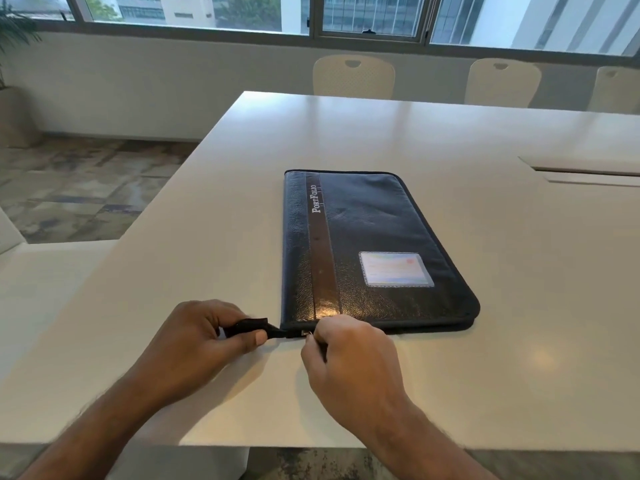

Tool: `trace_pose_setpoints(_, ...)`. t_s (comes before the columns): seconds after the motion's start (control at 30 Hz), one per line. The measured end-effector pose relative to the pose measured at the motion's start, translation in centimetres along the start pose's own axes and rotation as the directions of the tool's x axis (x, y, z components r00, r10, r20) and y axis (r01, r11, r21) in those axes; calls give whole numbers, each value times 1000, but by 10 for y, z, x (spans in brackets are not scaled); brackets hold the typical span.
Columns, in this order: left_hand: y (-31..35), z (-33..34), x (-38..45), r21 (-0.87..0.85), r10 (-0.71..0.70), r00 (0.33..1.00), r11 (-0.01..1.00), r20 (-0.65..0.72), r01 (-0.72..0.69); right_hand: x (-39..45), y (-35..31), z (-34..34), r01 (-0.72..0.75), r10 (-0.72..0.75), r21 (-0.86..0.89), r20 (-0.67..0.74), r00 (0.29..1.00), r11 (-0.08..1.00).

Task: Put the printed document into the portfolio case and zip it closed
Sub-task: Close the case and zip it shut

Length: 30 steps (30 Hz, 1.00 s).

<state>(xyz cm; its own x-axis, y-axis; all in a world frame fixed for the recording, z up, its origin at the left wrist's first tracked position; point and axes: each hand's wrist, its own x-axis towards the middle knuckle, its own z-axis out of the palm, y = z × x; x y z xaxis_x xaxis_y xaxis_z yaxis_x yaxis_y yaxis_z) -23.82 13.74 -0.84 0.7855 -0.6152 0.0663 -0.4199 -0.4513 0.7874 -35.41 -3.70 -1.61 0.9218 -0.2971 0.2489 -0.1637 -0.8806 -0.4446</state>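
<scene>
The portfolio case (374, 251) lies flat and folded shut on the white tabletop (207, 209), its dark cover up, with a brown strip bearing the word "PortFolio" and a small clear card window (396, 269) near the right side. No printed document shows anywhere, so it is most likely already inside, though the closed cover hides that.

At the near left corner of the case a black zip tab (251, 327) sticks out. The left hand (194, 344) pinches this tab between thumb and curled fingers, holding the corner steady. Just beside it, the right hand (349, 355) has its fingers curled in at the near edge, where a small metal zip pull (305, 333) glints; it appears to pinch that pull, though the grip itself is partly hidden.

With the pull this close to the corner end of the near edge, the zipping looks either almost finished or only starting; the zip track is too dark to tell which.

Pale chairs (353, 76) stand along the far side under the windows.
</scene>
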Motion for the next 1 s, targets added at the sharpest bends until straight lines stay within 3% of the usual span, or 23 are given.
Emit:
trace_pose_setpoints(0.47, 3, 5, 4, 46, 30, 999, 998, 16, -31, -5, 13, -4, -5, 5, -14, -33, 999, 1000)
trace_pose_setpoints(0.6, 6, 6, 5, 63, 92, 994, 993, 55, -96, -5, 13, -5, 32, -32, 7, -30, 999, 999)
trace_pose_setpoints(1.0, 11, 21, 6, 71, 88, 991, 994, -105, -81, -4, 16, -5, 42, -41, 19, -68, 997, 999)
